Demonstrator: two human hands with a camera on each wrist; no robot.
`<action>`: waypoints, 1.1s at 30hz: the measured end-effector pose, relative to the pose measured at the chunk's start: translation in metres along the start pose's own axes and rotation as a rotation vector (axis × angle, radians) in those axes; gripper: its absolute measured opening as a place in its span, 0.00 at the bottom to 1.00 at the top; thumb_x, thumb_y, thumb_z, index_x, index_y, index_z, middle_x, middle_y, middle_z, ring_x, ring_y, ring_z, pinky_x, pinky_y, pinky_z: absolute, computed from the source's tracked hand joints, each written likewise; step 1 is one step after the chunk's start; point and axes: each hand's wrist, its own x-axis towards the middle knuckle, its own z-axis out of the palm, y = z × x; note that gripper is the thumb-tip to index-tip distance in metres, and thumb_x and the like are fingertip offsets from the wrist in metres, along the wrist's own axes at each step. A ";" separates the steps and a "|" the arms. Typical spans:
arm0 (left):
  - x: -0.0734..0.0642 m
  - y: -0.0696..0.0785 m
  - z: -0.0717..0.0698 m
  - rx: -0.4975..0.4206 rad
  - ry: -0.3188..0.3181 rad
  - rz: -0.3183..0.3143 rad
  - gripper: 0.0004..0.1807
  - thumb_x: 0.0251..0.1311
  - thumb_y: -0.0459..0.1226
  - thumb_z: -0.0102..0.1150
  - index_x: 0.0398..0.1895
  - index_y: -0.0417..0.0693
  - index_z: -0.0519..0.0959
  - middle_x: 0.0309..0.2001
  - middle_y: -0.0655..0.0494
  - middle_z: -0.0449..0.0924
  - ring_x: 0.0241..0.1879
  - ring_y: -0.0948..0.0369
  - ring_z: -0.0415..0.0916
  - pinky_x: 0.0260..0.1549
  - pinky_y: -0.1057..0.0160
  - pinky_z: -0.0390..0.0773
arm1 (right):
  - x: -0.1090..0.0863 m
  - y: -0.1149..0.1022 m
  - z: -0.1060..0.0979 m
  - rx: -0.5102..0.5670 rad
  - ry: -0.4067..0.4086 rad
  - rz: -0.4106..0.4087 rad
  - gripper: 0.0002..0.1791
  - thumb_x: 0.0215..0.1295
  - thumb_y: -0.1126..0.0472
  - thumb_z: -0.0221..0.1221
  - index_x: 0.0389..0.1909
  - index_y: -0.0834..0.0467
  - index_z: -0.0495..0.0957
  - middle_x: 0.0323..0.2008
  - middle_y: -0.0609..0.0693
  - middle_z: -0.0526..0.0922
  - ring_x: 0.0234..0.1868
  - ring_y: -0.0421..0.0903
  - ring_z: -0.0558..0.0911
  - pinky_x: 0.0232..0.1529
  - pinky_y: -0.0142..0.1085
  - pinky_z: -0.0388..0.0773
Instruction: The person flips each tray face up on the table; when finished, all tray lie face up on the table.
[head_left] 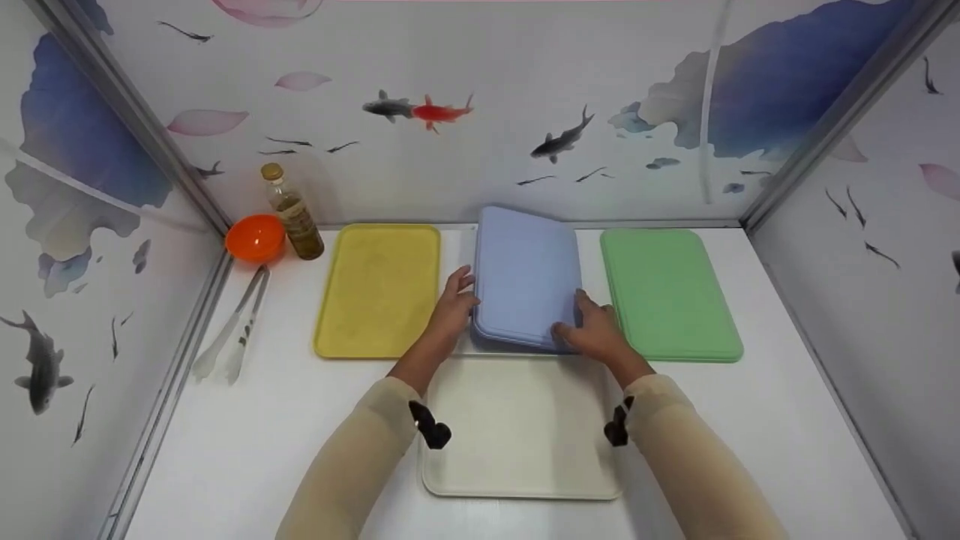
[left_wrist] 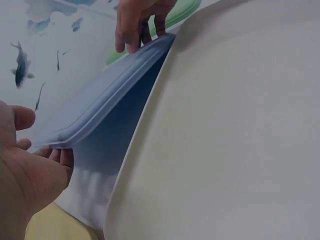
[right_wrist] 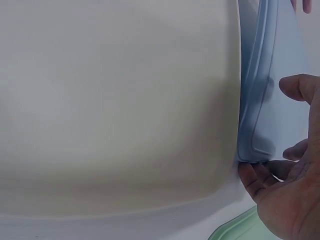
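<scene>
A light blue rectangular tray (head_left: 527, 274) is tilted, raised off the table behind a larger off-white tray (head_left: 521, 427). At its left edge my left hand (head_left: 454, 307) holds it; in the left wrist view the fingers (left_wrist: 62, 159) are curled under the rim, and the thumb stands away from it. My right hand (head_left: 596, 326) grips the near right corner. The right wrist view puts that hand's fingers (right_wrist: 252, 180) at the corner's underside, with the thumb (right_wrist: 297, 87) over the upper face.
A yellow tray (head_left: 379, 292) lies left of the blue one, a green tray (head_left: 671, 292) right. Farther left are an orange bowl (head_left: 255, 240), an oil bottle (head_left: 298, 221) and metal tongs (head_left: 244, 322). Printed wall panels (head_left: 480, 165) enclose the back and sides.
</scene>
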 end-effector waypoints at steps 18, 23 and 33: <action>-0.004 0.026 0.004 -0.066 0.024 0.180 0.33 0.83 0.32 0.43 0.88 0.55 0.59 0.82 0.47 0.70 0.78 0.49 0.71 0.75 0.44 0.73 | 0.001 -0.011 0.001 0.041 -0.018 -0.030 0.52 0.82 0.37 0.51 0.89 0.67 0.46 0.87 0.69 0.54 0.83 0.77 0.58 0.85 0.66 0.56; -0.006 0.035 0.006 -0.116 0.006 0.179 0.32 0.86 0.34 0.42 0.88 0.59 0.58 0.81 0.50 0.71 0.76 0.50 0.74 0.76 0.43 0.73 | 0.002 -0.017 0.002 0.042 -0.035 -0.022 0.52 0.85 0.32 0.46 0.89 0.66 0.44 0.87 0.70 0.52 0.85 0.78 0.53 0.86 0.67 0.51; -0.010 0.049 0.011 -0.160 -0.019 0.236 0.28 0.91 0.46 0.42 0.88 0.60 0.58 0.80 0.51 0.73 0.66 0.50 0.81 0.71 0.53 0.78 | 0.005 -0.029 0.005 0.062 -0.043 -0.065 0.50 0.88 0.32 0.41 0.89 0.67 0.46 0.87 0.71 0.51 0.89 0.70 0.52 0.88 0.63 0.47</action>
